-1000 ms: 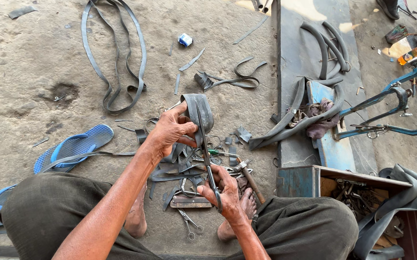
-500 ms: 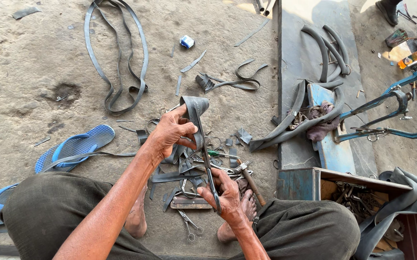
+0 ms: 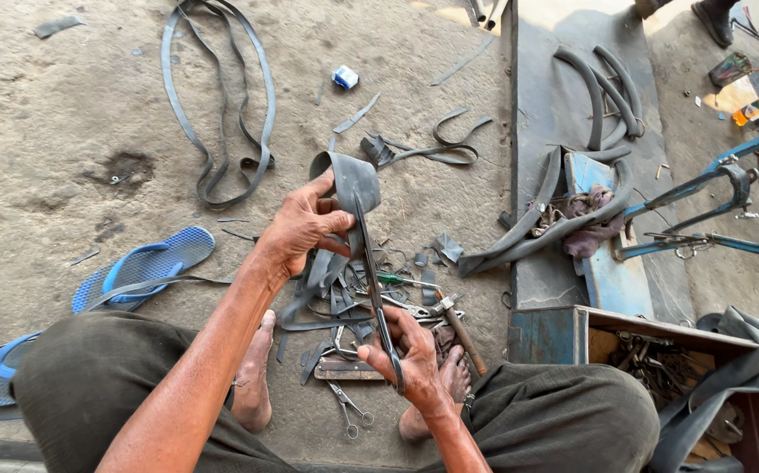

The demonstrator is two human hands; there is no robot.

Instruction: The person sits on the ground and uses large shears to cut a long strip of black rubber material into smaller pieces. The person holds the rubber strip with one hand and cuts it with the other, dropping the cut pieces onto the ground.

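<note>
Wooden box (image 3: 660, 326) at four o'clock holds metal tools. My left hand (image 3: 302, 229) still clamps the rubber tube (image 3: 351, 186) at centre; right hand (image 3: 410, 355) stays closed on the scissors (image 3: 372, 271), blades now reaching higher.

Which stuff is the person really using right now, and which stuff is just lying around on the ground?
In use:
left hand holding the rubber strip
right hand working the big scissors into that strip

Just lying about:
blue sandal
rubber loop
small scissors
hammer
little blue box
wooden box of tools
</note>
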